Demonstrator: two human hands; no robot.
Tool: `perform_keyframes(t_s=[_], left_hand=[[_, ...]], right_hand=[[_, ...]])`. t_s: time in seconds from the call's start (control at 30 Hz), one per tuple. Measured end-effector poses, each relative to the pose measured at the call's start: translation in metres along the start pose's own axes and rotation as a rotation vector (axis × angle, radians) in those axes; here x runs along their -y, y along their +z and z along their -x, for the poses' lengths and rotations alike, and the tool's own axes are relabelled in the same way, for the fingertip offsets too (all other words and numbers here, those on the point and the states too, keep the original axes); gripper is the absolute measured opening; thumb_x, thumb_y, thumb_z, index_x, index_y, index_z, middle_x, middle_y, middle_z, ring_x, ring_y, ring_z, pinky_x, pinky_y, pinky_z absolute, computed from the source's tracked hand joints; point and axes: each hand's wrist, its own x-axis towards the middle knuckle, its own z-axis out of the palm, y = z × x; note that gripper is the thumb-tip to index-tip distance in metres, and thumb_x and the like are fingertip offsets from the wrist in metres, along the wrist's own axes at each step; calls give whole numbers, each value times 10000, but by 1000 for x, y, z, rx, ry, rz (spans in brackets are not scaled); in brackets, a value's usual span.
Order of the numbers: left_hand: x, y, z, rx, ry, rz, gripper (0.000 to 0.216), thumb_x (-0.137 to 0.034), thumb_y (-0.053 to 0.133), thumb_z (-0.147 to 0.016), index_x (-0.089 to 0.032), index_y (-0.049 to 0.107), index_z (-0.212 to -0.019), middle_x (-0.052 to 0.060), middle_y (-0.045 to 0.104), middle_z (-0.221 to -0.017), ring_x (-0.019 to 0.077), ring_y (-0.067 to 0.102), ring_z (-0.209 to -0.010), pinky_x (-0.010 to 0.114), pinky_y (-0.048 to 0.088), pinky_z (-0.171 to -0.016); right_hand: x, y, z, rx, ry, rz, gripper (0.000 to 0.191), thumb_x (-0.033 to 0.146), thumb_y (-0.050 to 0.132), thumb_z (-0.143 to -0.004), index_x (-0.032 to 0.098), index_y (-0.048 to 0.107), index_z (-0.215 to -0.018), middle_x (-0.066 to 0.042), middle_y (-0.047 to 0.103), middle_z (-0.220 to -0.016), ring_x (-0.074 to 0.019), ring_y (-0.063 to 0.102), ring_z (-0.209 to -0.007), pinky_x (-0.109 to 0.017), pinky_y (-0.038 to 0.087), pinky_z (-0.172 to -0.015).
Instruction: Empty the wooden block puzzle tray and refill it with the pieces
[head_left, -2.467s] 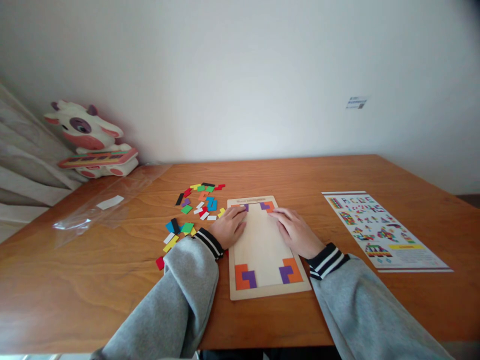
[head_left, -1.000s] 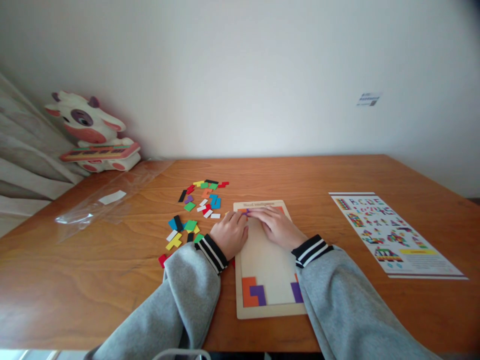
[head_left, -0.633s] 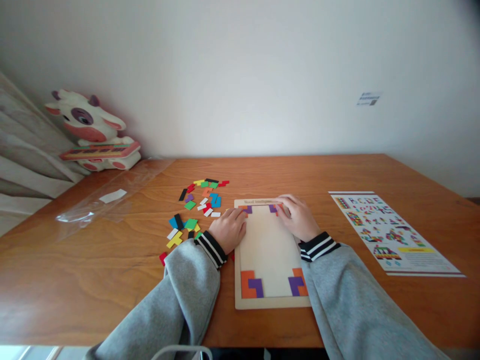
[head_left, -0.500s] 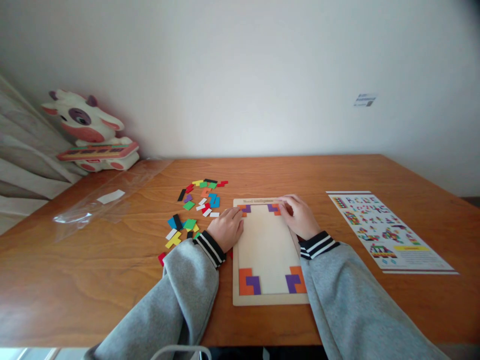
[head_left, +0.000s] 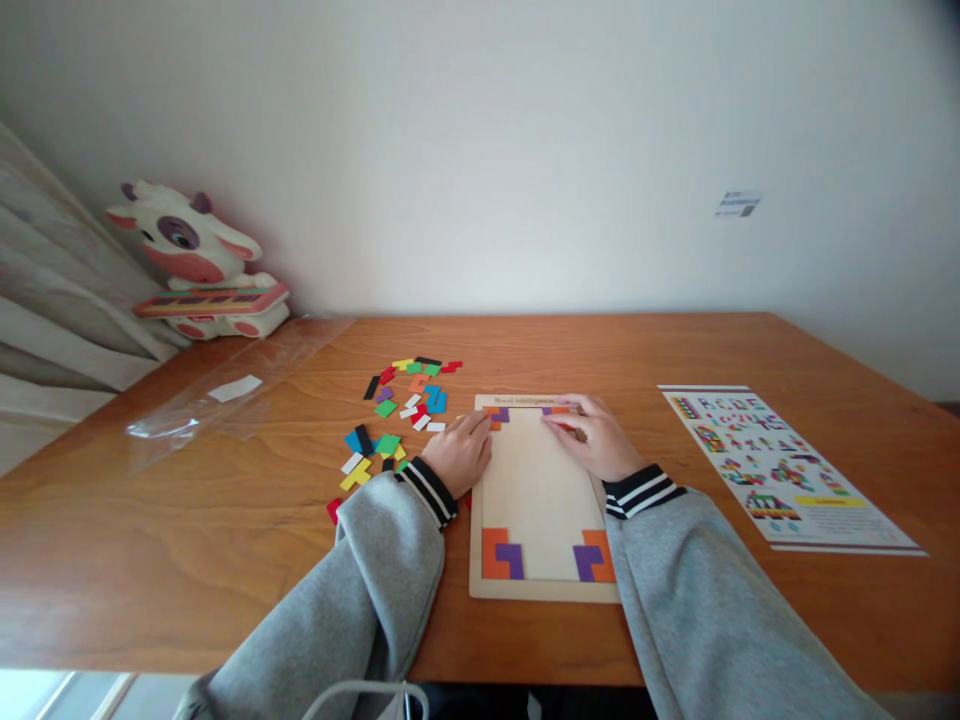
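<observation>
On the table (head_left: pixel 225 530), a tray (head_left: pixel 540 591) holds orange and purple pieces (head_left: pixel 511 559).

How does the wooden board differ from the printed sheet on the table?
The wooden board is pale wood with orange and purple pieces at its corners; the printed sheet is white with many small coloured pictures.
The left hand and right hand are at the wooden board; neither is at the printed sheet.
Both lie flat on the table.
</observation>
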Motion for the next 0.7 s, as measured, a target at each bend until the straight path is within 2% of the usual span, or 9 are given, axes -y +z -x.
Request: perform_keyframes(t_s=[0.33,0.7], left_hand=[[-7,-5,-1,39,-21,-41,260,-171,423,-969,-135,616,-1138,132,651,-1223,211,642,-1130,345,537,-1002],[-9,-3,-3,84,78,-126,299,-156,382,-969,-130,607,-1165,144,627,-1253,243,567,-1243,383,472,-1072]], right_hand=[[-2,1,1,-8,63,-78,244,337,567,-916,240,701,-1095,-88,656,-1120,-271,616,-1078,-470,487,-986],[-3,3,3,16,97,-97,254,344,544,-910,236,680,-1096,-87,653,-1121,-272,607,-1090,-470,472,-995]])
